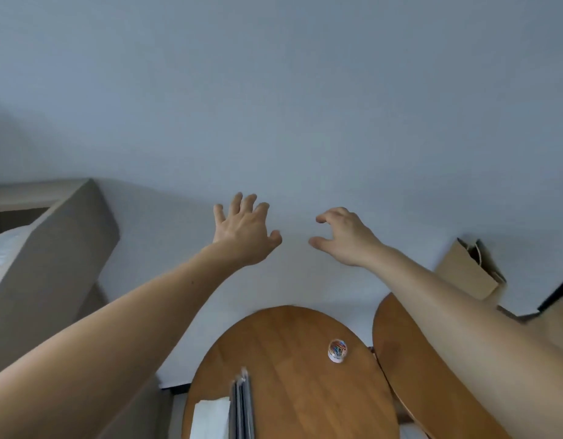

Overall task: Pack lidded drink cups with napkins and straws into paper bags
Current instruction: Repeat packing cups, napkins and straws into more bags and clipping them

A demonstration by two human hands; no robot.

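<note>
Both my arms stretch forward and up in front of a pale grey wall. My left hand (243,231) is spread wide with nothing in it. My right hand (345,236) is empty too, its fingers curled and apart. A brown paper bag (467,274) leans against the wall at the right, beyond my right forearm. White napkins (210,418) lie at the near edge of the round wooden table (293,384), next to a dark upright stack (242,407). No cups or straws are in view.
A small clear tub of coloured paper clips (337,350) stands on the round table. A second wooden table top (397,353) adjoins it on the right, partly under my right arm. A grey upholstered piece of furniture (49,261) fills the left side.
</note>
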